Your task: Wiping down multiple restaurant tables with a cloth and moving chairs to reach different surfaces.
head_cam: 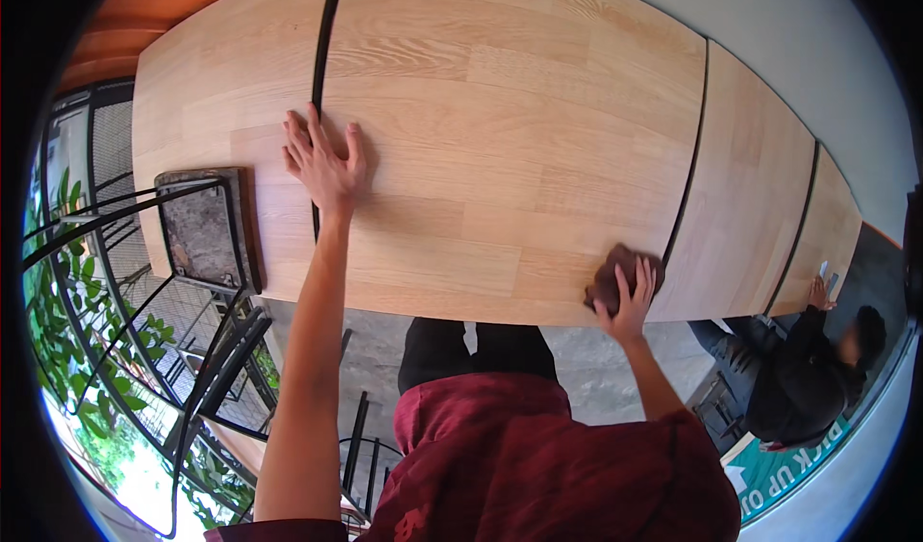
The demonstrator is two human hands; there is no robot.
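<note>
A long light-wood tabletop (490,145), its boards parted by dark gaps, spans the view before me. My left hand (327,167) lies with fingers spread across the black gap (326,44) on the left, holding nothing. At the table's near edge on the right, my right hand (633,302) presses a bunched brown cloth (613,276) onto the wood, just left of another dark gap (692,181). Part of the cloth is hidden under my fingers.
An upturned stool (198,228) with black metal legs rests on the table's left end. At the far right a person (800,383) in dark clothing sits with a hand on the table. Black metal railings (137,333) and green plants (86,275) stand at left. A grey wall (779,59) runs behind.
</note>
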